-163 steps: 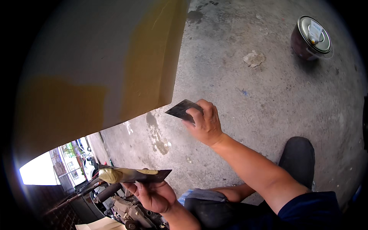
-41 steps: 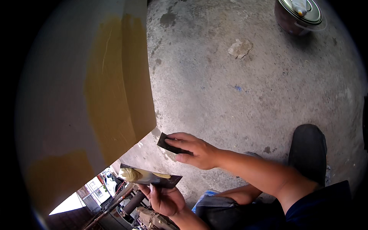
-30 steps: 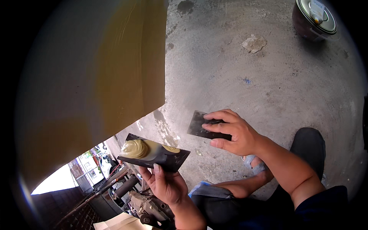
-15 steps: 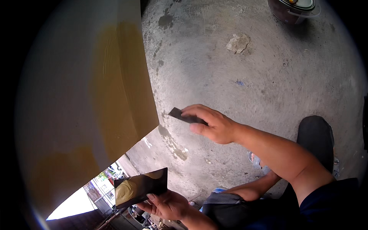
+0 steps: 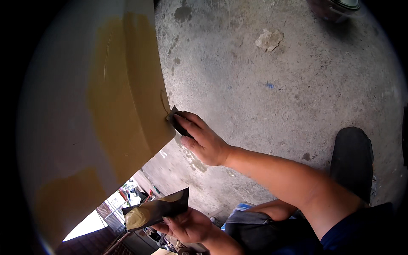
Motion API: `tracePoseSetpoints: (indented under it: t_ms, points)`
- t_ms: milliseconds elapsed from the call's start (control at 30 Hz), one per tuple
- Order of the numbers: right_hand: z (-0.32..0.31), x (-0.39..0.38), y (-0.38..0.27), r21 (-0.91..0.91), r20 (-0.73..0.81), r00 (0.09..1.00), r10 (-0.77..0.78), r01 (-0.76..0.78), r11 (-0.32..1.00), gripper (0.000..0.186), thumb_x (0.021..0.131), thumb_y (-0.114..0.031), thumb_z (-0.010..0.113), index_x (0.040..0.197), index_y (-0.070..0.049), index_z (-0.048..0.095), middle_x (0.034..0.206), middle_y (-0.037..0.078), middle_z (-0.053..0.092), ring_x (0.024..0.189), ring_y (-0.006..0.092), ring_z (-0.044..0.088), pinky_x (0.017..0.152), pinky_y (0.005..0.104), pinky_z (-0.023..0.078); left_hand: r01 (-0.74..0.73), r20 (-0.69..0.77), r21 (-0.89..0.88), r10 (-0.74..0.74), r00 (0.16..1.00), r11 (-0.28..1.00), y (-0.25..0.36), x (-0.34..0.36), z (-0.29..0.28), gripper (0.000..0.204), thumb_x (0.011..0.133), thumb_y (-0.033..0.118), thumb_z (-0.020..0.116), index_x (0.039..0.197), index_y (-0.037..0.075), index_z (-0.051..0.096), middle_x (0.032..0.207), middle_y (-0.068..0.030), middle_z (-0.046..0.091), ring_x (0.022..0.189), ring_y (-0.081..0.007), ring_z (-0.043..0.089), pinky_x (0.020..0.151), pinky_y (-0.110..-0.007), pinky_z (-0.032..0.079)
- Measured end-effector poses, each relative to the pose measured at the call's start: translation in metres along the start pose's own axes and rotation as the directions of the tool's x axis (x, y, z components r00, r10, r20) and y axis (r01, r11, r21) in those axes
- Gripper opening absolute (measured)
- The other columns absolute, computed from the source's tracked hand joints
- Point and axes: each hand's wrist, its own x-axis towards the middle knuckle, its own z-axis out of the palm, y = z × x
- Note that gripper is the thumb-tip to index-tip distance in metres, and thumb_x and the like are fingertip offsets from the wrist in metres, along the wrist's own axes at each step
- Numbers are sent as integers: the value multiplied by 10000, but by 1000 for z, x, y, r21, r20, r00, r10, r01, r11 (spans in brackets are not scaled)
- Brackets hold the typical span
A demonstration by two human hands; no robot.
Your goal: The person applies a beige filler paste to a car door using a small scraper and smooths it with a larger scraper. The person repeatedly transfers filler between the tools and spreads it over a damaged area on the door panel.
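Both hands were full in the head view: the right hand [image 5: 207, 142] pinched a dark spreader [image 5: 182, 126], its tip at the edge of the yellow-patched panel [image 5: 123, 89], beside a curved streak [image 5: 162, 100]. Below, the left hand [image 5: 189, 226] gripped a dark plate [image 5: 172, 207] carrying pale putty [image 5: 138, 217] toward its left end; a bucket [image 5: 333, 12] stood well off on the concrete floor [image 5: 238, 97].

Glare [image 5: 86, 226] lower left, black corners; curved edges
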Motion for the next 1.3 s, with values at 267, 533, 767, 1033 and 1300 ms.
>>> tracePoseSetpoints:
  t_ms: [267, 533, 767, 1033, 1300]
  points:
    - [-5, -12, -9, 164, -51, 996, 74, -65, 984, 481, 969, -244, 474, 1372, 4, 387, 1388, 174, 384, 1268, 330, 412, 1057, 382, 360, 19, -2, -10, -19, 1000, 1000, 0, -1, -14, 433, 950, 84, 460, 1376, 134, 402, 1414, -143, 430, 1214, -296, 496, 1029, -501, 389]
    - [11, -49, -10, 44, 8, 995, 104, -104, 994, 499, 937, -200, 535, 1370, 8, 404, 1394, 191, 380, 1263, 349, 419, 1053, 386, 368, 25, 73, -10, -24, 997, 1000, 4, 2, -10, 445, 948, 75, 455, 1386, 123, 390, 1426, -139, 420, 1251, -291, 469, 1055, -489, 365]
    - [-44, 49, -10, -138, -104, 993, -54, 40, 990, 460, 963, -264, 438, 1376, -61, 426, 1387, 133, 416, 1218, 330, 458, 1055, 387, 360, 1, 32, 66, -3, 999, 998, 6, -6, -4, 489, 938, 81, 423, 1420, 129, 353, 1457, -213, 329, 1310, -313, 401, 1108, -492, 308]
    - [-32, 26, -31, -233, 91, 995, -32, 52, 971, 461, 957, -202, 451, 1381, -25, 415, 1389, 163, 403, 1261, 339, 402, 1065, 393, 330, 14, -80, 64, -8, 997, 998, 7, -5, -5, 483, 945, 88, 416, 1422, 134, 353, 1473, -214, 304, 1325, -328, 382, 1114, -490, 299]
    - [-4, -48, -30, -83, 257, 965, 59, -39, 996, 463, 924, -183, 515, 1356, -23, 461, 1377, 176, 411, 1235, 356, 423, 1033, 412, 353, 98, -7, 54, -98, 995, 994, 7, -6, -3, 486, 943, 83, 416, 1422, 100, 340, 1458, -210, 336, 1314, -325, 397, 1103, -481, 316]
